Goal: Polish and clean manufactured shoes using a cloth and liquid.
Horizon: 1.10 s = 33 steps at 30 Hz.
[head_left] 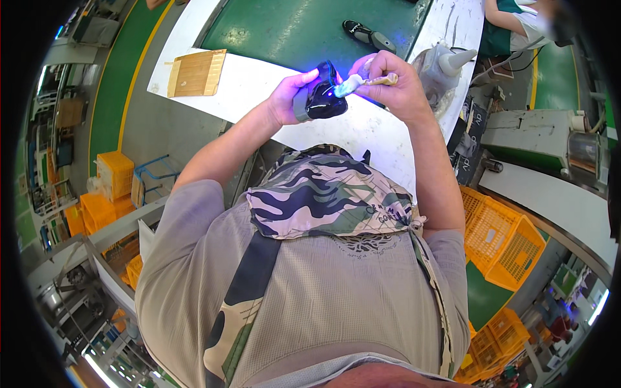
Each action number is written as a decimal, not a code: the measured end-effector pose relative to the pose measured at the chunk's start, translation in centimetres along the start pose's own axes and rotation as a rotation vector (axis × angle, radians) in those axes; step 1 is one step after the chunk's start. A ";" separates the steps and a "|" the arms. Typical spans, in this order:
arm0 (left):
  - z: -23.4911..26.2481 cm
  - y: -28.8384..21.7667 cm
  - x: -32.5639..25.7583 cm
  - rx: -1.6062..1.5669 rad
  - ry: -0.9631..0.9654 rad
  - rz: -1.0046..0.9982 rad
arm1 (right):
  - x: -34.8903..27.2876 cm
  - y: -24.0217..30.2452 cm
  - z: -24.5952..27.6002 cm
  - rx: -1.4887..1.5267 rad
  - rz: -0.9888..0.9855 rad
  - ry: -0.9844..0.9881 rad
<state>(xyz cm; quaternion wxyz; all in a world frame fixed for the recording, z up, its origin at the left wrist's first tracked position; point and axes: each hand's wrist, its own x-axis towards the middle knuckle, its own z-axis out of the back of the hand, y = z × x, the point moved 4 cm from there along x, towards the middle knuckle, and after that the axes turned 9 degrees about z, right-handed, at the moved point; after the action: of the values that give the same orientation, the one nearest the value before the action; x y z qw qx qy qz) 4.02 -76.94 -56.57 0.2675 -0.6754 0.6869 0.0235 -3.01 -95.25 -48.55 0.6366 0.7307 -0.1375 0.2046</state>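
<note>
Over the white table edge (259,81), my left hand (288,97) is closed around a glossy black shoe (326,100) with a grey band along its near side. Blue-violet light glows on it. My right hand (401,87) pinches a small brush (352,85); its pale, blue-lit head touches or nearly touches the shoe's right side. The brush's light handle end sticks out past my fingers to the right. Another black shoe (369,35) with a grey sole lies on the green belt (272,32) beyond my hands.
A brown board or flat carton (197,74) lies on the table at left. Right of my right hand stands a translucent bottle with a white cone nozzle (459,61). Orange crates (504,239) stand at right and left. Another person's arm (504,18) shows at far right.
</note>
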 end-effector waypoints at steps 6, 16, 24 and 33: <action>0.8 3.6 0.5 -0.148 0.034 -0.013 | -1.2 1.2 0.7 -0.038 0.057 0.067; -0.4 7.2 0.8 -0.375 -0.018 -0.103 | -2.0 1.8 1.6 0.037 0.094 0.113; -0.5 7.2 -1.6 -0.422 0.102 -0.370 | -1.1 0.0 1.3 -0.067 0.081 0.168; -0.8 5.9 -11.7 -0.322 -0.031 -0.711 | 0.8 -3.4 -3.0 0.123 -0.063 -0.040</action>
<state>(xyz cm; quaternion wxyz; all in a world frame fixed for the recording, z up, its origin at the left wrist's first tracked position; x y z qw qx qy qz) -2.48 -66.04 -53.16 0.1601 -0.9040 0.3935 0.0471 -1.12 -91.76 -50.78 0.5936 0.7765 -0.1144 0.1780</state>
